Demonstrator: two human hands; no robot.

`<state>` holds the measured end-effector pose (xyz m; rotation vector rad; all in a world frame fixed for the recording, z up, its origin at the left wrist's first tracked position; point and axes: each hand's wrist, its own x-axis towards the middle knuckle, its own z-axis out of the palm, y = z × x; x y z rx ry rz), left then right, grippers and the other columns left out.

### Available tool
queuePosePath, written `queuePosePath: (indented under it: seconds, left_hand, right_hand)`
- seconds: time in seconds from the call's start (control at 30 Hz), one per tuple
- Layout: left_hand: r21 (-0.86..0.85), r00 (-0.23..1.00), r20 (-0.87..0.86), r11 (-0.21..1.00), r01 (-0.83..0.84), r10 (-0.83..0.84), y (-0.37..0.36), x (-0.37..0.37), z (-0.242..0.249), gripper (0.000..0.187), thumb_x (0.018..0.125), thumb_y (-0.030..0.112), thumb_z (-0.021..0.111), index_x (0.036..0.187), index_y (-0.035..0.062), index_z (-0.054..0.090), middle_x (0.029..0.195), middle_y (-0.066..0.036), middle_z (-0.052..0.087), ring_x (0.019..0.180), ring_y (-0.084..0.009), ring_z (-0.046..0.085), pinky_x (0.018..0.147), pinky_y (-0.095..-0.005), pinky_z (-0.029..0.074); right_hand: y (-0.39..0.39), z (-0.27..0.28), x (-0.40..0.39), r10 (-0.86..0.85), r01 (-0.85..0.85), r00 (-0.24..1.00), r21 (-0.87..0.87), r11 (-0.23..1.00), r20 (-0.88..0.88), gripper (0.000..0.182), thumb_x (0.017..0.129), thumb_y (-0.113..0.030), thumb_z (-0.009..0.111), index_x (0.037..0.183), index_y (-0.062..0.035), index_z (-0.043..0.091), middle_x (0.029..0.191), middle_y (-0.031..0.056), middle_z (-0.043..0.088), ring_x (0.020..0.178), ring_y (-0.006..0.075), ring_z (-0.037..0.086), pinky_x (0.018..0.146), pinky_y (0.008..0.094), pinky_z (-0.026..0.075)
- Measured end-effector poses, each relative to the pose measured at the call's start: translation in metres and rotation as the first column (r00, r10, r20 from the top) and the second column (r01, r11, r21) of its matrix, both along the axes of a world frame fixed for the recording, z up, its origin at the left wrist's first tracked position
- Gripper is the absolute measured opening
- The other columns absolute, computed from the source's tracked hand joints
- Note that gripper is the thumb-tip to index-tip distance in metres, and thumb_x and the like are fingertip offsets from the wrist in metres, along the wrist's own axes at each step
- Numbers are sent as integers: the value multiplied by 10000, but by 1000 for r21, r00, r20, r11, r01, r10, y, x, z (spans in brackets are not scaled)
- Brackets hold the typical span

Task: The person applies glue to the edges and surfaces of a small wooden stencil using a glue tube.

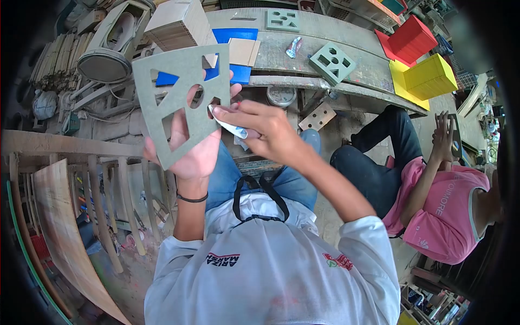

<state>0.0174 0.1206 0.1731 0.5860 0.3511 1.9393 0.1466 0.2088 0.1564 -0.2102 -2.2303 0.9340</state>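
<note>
My left hand [197, 154] supports a grey-green board with cut-out shapes [157, 97] from beneath, its fingers showing through and past the openings. Triangles, a round hole and other shapes pierce the board, which is tilted towards me. In my right hand [268, 130], a folded piece of sandpaper [233, 129], white-backed with blue print, is pinched between thumb and fingers. Its tip meets the small hole at the board's right edge. The sandpaper's gritty side is hidden.
On the workbench [271, 38] lie two similar green boards, one a thick block [332, 63], and a crumpled printed scrap [294, 47]. Stacks of wooden [181, 27], red [414, 40] and yellow panels [430, 76] stand there. A co-worker in pink [444, 211] sits at right; wooden rails [70, 143] run left.
</note>
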Motion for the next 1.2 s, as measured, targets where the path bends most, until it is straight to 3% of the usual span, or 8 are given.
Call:
queuePosePath:
  seconds: [0.23, 0.3, 0.47, 0.57, 0.77, 0.83, 0.9, 1.2]
  left_hand:
    - [-27, 918, -324, 968, -250, 228, 18, 10, -10, 1254, 597, 890, 484, 1462, 15, 247, 1468, -253, 288, 1297, -402, 395, 1031, -437, 366]
    - [33, 740, -592, 927, -373, 319, 22, 11, -16, 1260, 605, 910, 466, 1470, 27, 225, 1483, -293, 219, 1333, -400, 351, 1052, -430, 368]
    - [110, 603, -733, 930, -352, 315, 12, 13, -22, 877, 826, 560, 537, 1462, 29, 251, 1479, -214, 288, 1267, -283, 437, 1037, -350, 393]
    - [-17, 467, -845, 860, -510, 260, 10, 19, -4, 1332, 452, 921, 566, 1370, -31, 407, 1376, -249, 419, 1245, -333, 441, 1041, -446, 350]
    - [271, 288, -859, 854, -445, 423, 8, 12, -27, 1242, 564, 889, 544, 1403, -10, 375, 1370, -320, 414, 1318, -504, 325, 1070, -573, 255]
    - [276, 306, -852, 861, -427, 425, 8, 12, -31, 1130, 611, 762, 614, 1368, -46, 385, 1387, -193, 415, 1217, -294, 470, 1035, -430, 363]
    - [364, 190, -858, 827, -429, 477, 11, 7, -31, 1208, 578, 863, 570, 1400, -2, 380, 1408, -288, 385, 1329, -458, 335, 1074, -527, 286]
    - [2, 867, -459, 976, -217, 194, 15, 4, -20, 1061, 732, 779, 458, 1441, 12, 273, 1409, -214, 397, 1206, -401, 496, 977, -467, 440]
  right_hand:
    - [-31, 4, -10, -112, 17, 986, -602, 798, -120, 397, 808, 24, 588, 1194, -55, 639, 751, 126, 623, 586, 127, 493, 582, 261, 428]
    - [-35, 21, -5, -83, -23, 995, -917, 397, -61, 207, 861, -35, 558, 1016, 13, 687, 716, 72, 607, 550, 96, 479, 483, 256, 377]
    - [-25, 42, 4, -57, -217, 975, -975, -39, -215, 115, 879, -75, 577, 786, -14, 549, 687, 41, 534, 450, 20, 316, 385, 205, 212]
    - [-18, 51, 9, -63, -322, 946, -919, -228, -316, 56, 888, -53, 550, 870, -9, 520, 677, 38, 510, 441, 22, 290, 360, 184, 212]
    - [-15, 35, 11, -193, -528, 835, -654, -542, -515, 134, 886, -16, 517, 1011, 6, 477, 731, 72, 514, 437, 32, 347, 334, 188, 242]
    - [-16, 34, 10, -212, -541, 827, -635, -551, -521, 118, 888, -16, 515, 994, 15, 475, 732, 81, 518, 437, 34, 352, 333, 186, 245]
    - [-19, 37, 8, -156, -473, 881, -813, -339, -447, 59, 889, -36, 532, 923, 6, 509, 691, 60, 509, 425, 33, 322, 346, 190, 240]
    - [-17, 25, 0, 29, -10, 1000, -947, 321, -1, 124, 893, -109, 578, 896, 12, 602, 634, -3, 513, 459, 21, 352, 389, 212, 234]
